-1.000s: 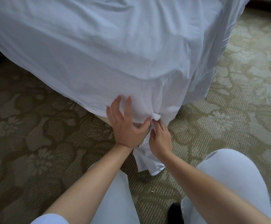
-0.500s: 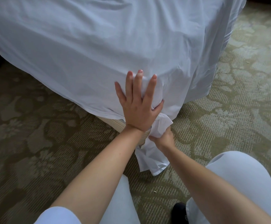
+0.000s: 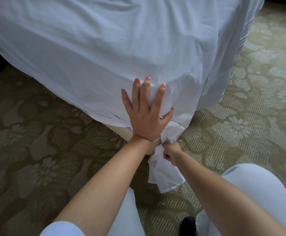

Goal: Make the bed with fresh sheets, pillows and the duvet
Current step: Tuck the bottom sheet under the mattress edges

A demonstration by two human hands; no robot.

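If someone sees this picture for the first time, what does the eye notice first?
First, the white sheet draped over the bed corner, filling the upper picture. At its centre, the left hand presses flat against that corner, while the right hand just below grips the bunched sheet tail hanging toward the patterned carpet.

**A carpeted bedroom, likely a hotel room**

A bed (image 3: 138, 57) is filling most of the view, and a white sheet (image 3: 104, 48) is draping over its corner and hanging down toward the floor. Under the sheet's lower edge, a pale striped mattress base (image 3: 121, 132) is showing. A wall-to-wall carpet (image 3: 36, 150) in muted olive with a large floral pattern is running around the bed on both sides, the sort often laid in guest rooms.
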